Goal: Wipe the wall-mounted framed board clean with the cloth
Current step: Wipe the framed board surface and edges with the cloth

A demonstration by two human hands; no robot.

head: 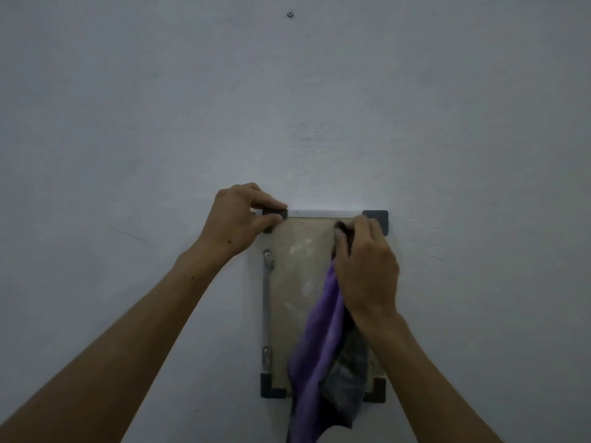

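The framed board (297, 282) hangs on the wall, a beige panel with whitish smears, a thin pale frame and dark corner caps. My left hand (238, 219) pinches the top left corner cap between thumb and fingers. My right hand (364, 270) presses a purple and grey cloth (323, 356) against the panel's upper right area, close to the top right corner cap (379, 217). The cloth's free end hangs down over the board's lower right part and past its bottom edge, hiding that area.
The plain pale wall (128, 123) surrounds the board on all sides. A small screw or nut (290, 14) sits in the wall high above. Two metal brackets (268, 259) fix the frame's left edge.
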